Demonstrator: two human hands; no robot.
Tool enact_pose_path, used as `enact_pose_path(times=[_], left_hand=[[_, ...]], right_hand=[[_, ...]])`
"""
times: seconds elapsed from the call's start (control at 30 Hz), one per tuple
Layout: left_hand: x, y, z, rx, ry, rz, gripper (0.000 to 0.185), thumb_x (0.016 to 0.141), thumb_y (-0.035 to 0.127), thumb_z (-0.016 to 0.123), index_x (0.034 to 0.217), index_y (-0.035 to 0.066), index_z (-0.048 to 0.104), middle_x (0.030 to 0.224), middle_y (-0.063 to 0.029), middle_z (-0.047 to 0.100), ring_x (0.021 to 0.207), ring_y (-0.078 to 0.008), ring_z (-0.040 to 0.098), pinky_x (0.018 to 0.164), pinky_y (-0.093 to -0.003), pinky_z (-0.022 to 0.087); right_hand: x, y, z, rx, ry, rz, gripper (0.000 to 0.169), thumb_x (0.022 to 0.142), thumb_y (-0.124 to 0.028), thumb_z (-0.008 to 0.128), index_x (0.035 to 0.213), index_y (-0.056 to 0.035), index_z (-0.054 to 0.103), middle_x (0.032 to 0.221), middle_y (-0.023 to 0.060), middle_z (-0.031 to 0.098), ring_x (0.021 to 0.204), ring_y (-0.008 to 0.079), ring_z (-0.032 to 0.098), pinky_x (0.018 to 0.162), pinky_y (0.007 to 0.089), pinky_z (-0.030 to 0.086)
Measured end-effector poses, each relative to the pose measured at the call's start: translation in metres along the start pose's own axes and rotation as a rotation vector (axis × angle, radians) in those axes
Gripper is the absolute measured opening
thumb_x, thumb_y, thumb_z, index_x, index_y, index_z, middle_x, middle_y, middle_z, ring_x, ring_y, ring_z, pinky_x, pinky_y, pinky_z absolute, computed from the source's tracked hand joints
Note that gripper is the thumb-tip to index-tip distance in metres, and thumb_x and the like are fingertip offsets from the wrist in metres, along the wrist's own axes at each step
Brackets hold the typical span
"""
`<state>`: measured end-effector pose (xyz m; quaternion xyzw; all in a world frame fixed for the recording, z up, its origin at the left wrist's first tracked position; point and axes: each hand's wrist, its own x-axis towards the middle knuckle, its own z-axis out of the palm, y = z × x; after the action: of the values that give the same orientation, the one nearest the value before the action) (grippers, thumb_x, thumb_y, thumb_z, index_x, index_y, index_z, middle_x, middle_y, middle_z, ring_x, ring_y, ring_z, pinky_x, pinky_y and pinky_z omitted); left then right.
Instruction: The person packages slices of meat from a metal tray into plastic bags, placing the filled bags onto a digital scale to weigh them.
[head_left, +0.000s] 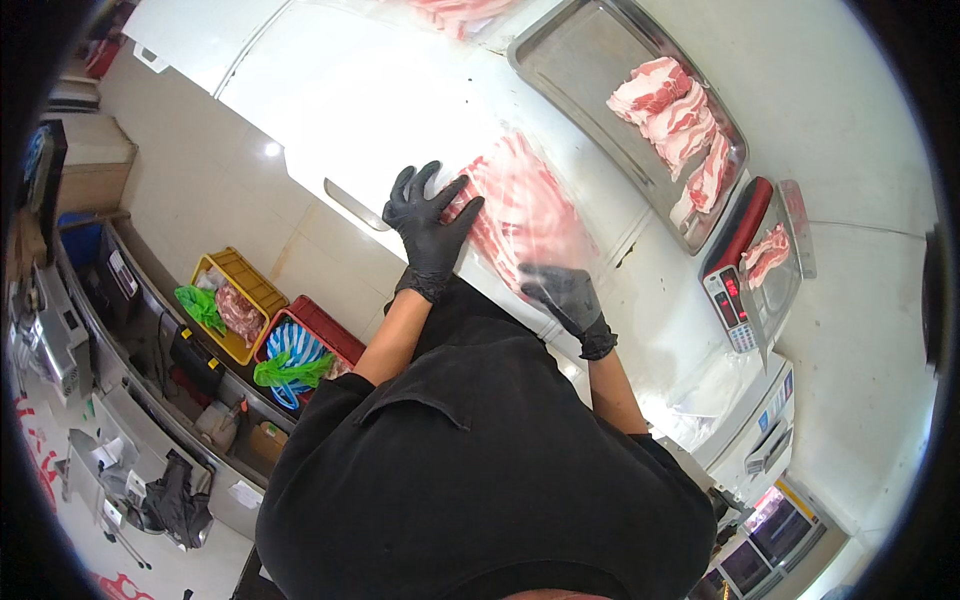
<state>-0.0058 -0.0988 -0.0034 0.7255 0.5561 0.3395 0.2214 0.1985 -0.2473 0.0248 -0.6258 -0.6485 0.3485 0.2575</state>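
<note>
A clear plastic bag (517, 217) of sliced raw meat, pink with white fat, lies on the white worktop in front of me. My left hand (429, 225), in a black glove, rests at the bag's left edge. Its fingers are spread, and the thumb and index fingertips touch the bag. My right hand (566, 300), also black-gloved, is at the bag's near right end. Clear film covers part of its fingers, so I cannot tell whether they pinch the plastic.
A steel tray (592, 82) with meat slices (671, 120) stands at the back right. Beside it, a digital scale (731, 307) bears a meat strip (765, 255). More packed meat (461, 11) lies at the far edge. Yellow (244, 281) and red crates (322, 326) stand at left.
</note>
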Motion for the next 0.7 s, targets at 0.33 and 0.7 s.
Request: enact_pose_path(times=[0.33,0.7], left_hand=[[-0.001,0.004,0.000,0.033,-0.034,-0.029,0.036,0.076,0.034,0.083,0.110,0.025,0.078,0.137,-0.0053,0.058,0.136,-0.0348,0.038,0.111,-0.0483,0.023],[-0.001,0.004,0.001,0.050,-0.034,-0.019,0.037,0.077,0.035,0.083,0.112,0.024,0.077,0.137,-0.0057,0.059,0.137,-0.0339,0.038,0.112,-0.0481,0.022]], right_hand=[[-0.019,0.010,0.016,0.717,0.097,0.368,0.024,0.089,-0.002,0.069,0.113,0.0029,0.071,0.104,0.0108,0.075,0.087,0.0135,0.072,0.081,0.0284,0.060],[-0.016,-0.005,-0.010,0.213,0.001,0.196,0.026,0.083,-0.008,0.078,0.107,0.0020,0.074,0.099,0.0101,0.076,0.084,0.0112,0.071,0.076,0.0271,0.058]])
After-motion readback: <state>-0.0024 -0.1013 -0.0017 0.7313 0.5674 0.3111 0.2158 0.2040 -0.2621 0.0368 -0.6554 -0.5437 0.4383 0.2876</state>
